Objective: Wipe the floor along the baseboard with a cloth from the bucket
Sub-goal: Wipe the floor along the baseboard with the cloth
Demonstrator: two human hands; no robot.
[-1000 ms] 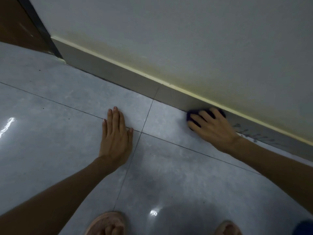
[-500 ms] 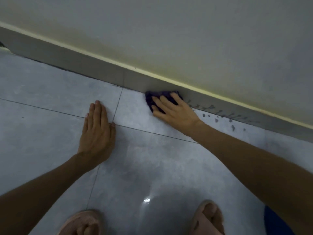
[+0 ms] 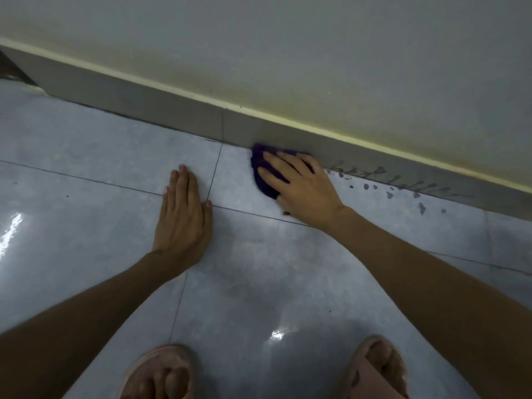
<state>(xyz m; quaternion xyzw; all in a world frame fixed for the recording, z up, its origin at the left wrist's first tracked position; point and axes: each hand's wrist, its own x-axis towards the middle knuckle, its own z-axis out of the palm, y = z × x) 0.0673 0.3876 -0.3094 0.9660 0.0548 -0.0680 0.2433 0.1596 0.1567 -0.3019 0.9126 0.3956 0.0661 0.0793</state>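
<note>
A dark purple cloth [image 3: 260, 168] lies bunched on the grey floor tiles, touching the foot of the grey baseboard [image 3: 172, 108]. My right hand [image 3: 299, 191] presses flat on top of the cloth, fingers spread and pointing left along the wall, covering most of it. My left hand [image 3: 182, 220] rests palm down on the tile to the left of the cloth, fingers together, holding nothing. No bucket is in view.
Wet drops and streaks [image 3: 391, 188] mark the floor and baseboard to the right of the cloth. A dark door frame edge [image 3: 14, 70] shows at far left. My two feet in pink sandals [image 3: 161, 372] stand at the bottom edge.
My right hand has slid the cloth leftwards along the baseboard, leaving a longer wet trail behind it to the right. My left hand has stayed planted on the tile.
</note>
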